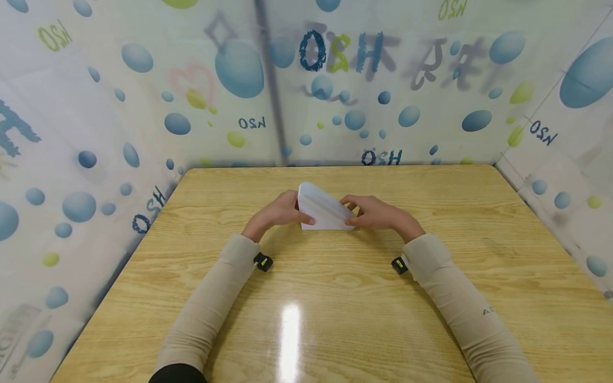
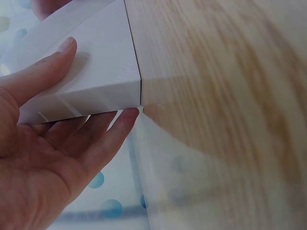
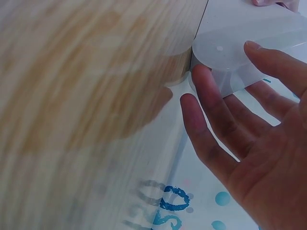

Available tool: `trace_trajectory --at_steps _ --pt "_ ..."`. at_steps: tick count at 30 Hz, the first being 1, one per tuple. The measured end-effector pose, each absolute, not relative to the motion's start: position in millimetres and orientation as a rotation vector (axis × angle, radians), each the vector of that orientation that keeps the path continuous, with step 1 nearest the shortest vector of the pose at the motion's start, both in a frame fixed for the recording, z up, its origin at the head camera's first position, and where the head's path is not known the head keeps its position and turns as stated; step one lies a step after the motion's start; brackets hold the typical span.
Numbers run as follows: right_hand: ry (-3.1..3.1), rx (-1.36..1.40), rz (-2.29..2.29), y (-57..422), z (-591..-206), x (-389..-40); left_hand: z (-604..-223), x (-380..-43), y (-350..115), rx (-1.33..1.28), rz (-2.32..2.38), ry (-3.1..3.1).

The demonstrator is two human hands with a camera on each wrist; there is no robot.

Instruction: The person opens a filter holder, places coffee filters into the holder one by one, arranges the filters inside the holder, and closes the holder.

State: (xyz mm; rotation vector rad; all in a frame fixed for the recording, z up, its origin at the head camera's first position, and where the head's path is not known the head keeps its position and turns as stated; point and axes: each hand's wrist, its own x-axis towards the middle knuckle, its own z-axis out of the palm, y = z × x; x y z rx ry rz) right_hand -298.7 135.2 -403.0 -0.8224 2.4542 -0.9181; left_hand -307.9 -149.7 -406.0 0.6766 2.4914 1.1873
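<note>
A white box (image 1: 321, 208) with a slanting top edge stands upright on the table, taller at its left end. My left hand (image 1: 283, 208) grips that taller end, thumb across the near face and fingers behind it. In the left wrist view, the box (image 2: 108, 57) shows fine ribbed patches and a flat narrow side, with the hand (image 2: 53, 158) around it. My right hand (image 1: 375, 213) pinches the low right end between thumb and fingers. Up close in the right wrist view, a translucent rounded piece (image 3: 216, 50) lies over this end, beside the right hand's fingertips (image 3: 204, 79).
The wood-grain table (image 1: 354, 303) reaches back to a patterned curtain-like wall (image 1: 191, 64) with blue and green spots and letters. Similar sheets flank both sides. Small black devices sit at the left cuff (image 1: 263, 261) and right cuff (image 1: 399, 265).
</note>
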Motion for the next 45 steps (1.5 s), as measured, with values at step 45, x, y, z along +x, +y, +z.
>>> trace_trajectory --at_steps 45 --pt "2.458 -0.801 -0.81 141.9 -400.8 -300.4 -407.2 -312.2 -155.2 0.703 0.972 2.555"
